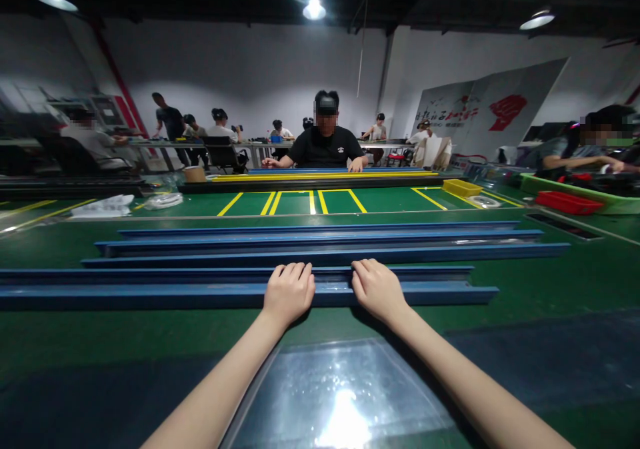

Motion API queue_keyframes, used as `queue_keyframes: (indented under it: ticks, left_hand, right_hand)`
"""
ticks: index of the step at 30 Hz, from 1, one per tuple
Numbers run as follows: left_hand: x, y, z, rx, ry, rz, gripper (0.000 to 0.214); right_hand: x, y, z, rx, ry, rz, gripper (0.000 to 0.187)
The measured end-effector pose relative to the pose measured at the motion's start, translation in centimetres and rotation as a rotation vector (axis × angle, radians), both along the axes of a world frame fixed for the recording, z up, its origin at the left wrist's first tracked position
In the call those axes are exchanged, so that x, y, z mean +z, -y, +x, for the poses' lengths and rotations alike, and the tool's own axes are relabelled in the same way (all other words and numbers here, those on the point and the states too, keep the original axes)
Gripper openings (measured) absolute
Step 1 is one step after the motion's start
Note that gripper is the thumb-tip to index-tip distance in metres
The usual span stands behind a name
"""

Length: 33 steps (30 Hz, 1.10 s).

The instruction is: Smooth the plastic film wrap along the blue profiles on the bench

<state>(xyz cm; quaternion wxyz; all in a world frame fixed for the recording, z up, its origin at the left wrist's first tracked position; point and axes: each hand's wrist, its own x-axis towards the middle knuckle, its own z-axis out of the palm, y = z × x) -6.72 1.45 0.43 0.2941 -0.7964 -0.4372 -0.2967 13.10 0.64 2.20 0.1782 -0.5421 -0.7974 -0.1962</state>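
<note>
Near blue channel profile is laid crosswise on the green tabletop, left end cut off by frame edge. It's gripped mid-length by left hand, fingers curled over; likewise by right hand, slightly apart. Channel's placed; no insert's seen fitted yet. Blue channels behind are left unheld.

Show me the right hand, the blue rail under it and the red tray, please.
Right hand [377, 289]: head view, back of the hand.
Blue rail [220, 296]: head view, front side.
Red tray [567, 204]: head view, front wall.
</note>
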Motion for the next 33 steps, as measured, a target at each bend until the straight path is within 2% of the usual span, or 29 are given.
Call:
queue_keyframes:
  ticks: [3, 8, 12, 17, 25, 28, 33]
  left_hand:
    - [-0.1, 0.0, 0.0, -0.005, -0.001, -0.006, 0.031]
    - [-0.1, 0.0, 0.0, 0.008, 0.004, -0.015, 0.030]
    - [0.0, 0.0, 0.1, 0.006, 0.013, -0.024, 0.030]
    - [0.2, 0.1, 0.3, 0.002, 0.020, -0.022, 0.030]
    - [0.2, -0.1, -0.2, 0.024, 0.043, -0.018, 0.029]
    - [0.3, -0.1, 0.1, 0.026, 0.036, -0.026, 0.029]
    - [0.3, 0.0, 1.0, 0.002, 0.013, -0.021, 0.029]
  right_hand:
    - [-0.4, 0.2, 3.7, -0.022, 0.012, 0.082, 0.033]
    - [-0.9, 0.1, 11.4, -0.070, 0.083, 0.128, 0.035]
    - [-1.4, -0.1, 14.4, -0.081, 0.103, 0.167, 0.038]
    - [-2.0, -0.1, 13.6, -0.152, 0.075, 0.251, 0.041]
    - [-1.7, 0.2, 11.6, -0.197, 0.021, 0.189, 0.039]
    - [-1.4, 0.3, 9.9, -0.192, 0.013, 0.147, 0.038]
    - [-0.8, 0.4, 5.2, -0.195, 0.015, 0.067, 0.033]
